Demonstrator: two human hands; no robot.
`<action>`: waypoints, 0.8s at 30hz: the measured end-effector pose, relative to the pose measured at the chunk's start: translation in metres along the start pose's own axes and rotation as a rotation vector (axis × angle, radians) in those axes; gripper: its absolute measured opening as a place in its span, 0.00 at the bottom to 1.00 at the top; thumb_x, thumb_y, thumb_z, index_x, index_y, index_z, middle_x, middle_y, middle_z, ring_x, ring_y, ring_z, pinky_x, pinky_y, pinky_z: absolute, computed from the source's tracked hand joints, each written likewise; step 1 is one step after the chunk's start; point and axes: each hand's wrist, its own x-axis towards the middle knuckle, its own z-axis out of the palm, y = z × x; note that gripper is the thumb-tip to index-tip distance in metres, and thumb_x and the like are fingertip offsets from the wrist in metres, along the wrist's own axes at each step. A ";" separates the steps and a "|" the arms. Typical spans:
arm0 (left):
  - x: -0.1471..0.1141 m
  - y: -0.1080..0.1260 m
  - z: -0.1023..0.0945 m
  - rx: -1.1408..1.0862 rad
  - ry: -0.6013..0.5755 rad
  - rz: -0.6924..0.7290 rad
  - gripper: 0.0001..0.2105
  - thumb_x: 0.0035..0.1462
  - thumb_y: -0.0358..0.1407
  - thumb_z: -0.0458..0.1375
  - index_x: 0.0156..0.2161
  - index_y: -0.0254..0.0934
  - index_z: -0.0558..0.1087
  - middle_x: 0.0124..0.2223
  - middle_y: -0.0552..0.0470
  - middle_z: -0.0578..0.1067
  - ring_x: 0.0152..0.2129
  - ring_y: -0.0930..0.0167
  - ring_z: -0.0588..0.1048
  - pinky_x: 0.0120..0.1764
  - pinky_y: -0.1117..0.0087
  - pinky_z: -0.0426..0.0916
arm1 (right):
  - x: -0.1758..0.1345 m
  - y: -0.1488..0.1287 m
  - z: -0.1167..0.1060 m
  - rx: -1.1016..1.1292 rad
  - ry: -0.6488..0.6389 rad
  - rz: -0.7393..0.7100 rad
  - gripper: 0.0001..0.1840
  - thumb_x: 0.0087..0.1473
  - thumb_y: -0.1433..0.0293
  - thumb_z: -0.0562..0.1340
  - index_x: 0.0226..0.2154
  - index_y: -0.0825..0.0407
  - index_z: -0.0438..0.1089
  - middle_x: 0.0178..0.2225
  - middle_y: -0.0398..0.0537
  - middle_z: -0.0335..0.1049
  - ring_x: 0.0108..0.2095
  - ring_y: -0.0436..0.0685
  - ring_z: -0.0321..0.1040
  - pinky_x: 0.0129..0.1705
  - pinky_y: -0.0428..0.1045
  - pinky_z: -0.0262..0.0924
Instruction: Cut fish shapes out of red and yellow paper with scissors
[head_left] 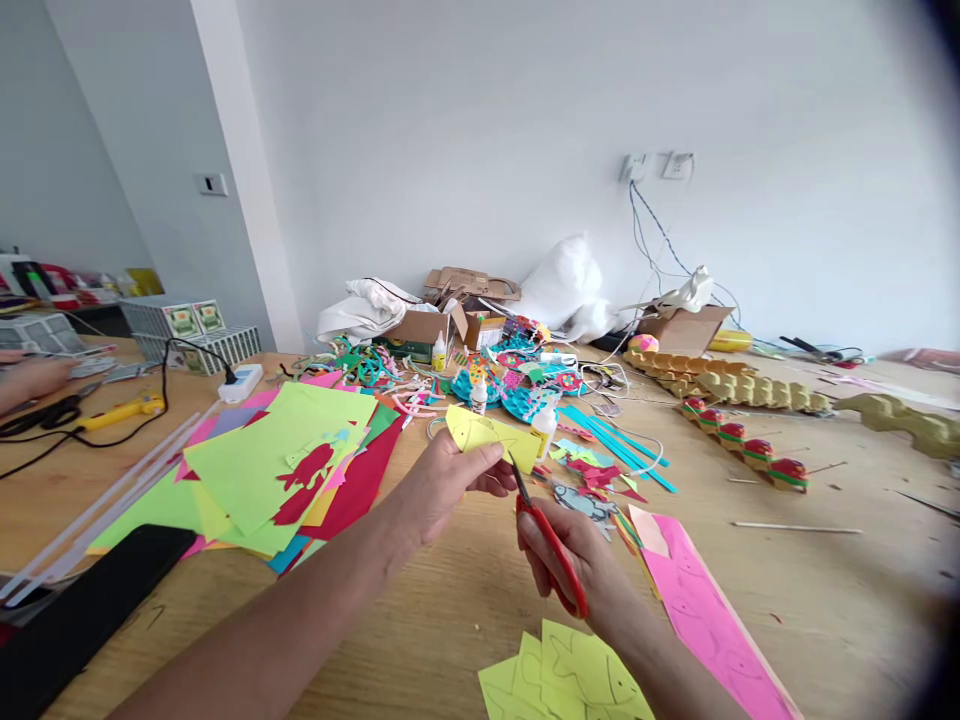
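Note:
My left hand (450, 470) pinches a yellow piece of paper (487, 435) with drawn pencil lines, holding it above the table. In my right hand (574, 550) is a pair of red-handled scissors (559, 560), its blades at the lower right edge of that paper. Below my right wrist lie several yellow sheets (570, 670) with fish outlines. A pink strip (705, 600) with more fish outlines rests to the right. Just beyond the scissors is a grey-blue paper fish (581, 500) among red and yellow scraps (596, 475).
Stacked coloured paper (270, 460) with red cut-outs spreads on the left, near a black phone-like slab (97, 610) and a yellow glue gun (124, 410). Glue bottles (478, 393), cardboard boxes (424, 330) and egg-carton strips (765, 390) stand farther back. Another person's hand (34, 380) shows far left.

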 end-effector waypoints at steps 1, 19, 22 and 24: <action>0.000 0.000 0.000 0.000 0.002 -0.004 0.08 0.48 0.36 0.59 0.28 0.31 0.72 0.25 0.51 0.74 0.22 0.75 0.72 0.30 0.72 0.68 | 0.001 0.001 0.000 0.000 0.000 -0.001 0.20 0.51 0.54 0.52 0.19 0.50 0.56 0.11 0.34 0.53 0.11 0.45 0.52 0.14 0.41 0.43; 0.007 0.032 -0.040 0.285 -0.125 -0.055 0.11 0.49 0.41 0.58 0.34 0.36 0.74 0.32 0.52 0.72 0.27 0.74 0.69 0.30 0.74 0.64 | 0.001 -0.005 -0.008 -0.346 0.011 -0.108 0.19 0.54 0.60 0.52 0.17 0.50 0.54 0.13 0.38 0.55 0.15 0.48 0.55 0.16 0.44 0.46; 0.007 0.040 -0.045 0.463 -0.143 -0.036 0.06 0.46 0.33 0.59 0.32 0.36 0.74 0.31 0.54 0.73 0.26 0.75 0.69 0.31 0.75 0.62 | 0.002 -0.002 -0.008 -0.387 -0.005 -0.123 0.19 0.56 0.61 0.51 0.17 0.50 0.54 0.13 0.38 0.55 0.14 0.48 0.54 0.15 0.44 0.45; 0.007 0.043 -0.046 0.550 -0.196 -0.023 0.07 0.45 0.29 0.57 0.32 0.36 0.74 0.31 0.54 0.73 0.27 0.75 0.69 0.32 0.75 0.62 | 0.003 0.000 -0.009 -0.397 -0.029 -0.122 0.19 0.56 0.61 0.51 0.17 0.50 0.54 0.13 0.38 0.55 0.14 0.48 0.54 0.15 0.44 0.45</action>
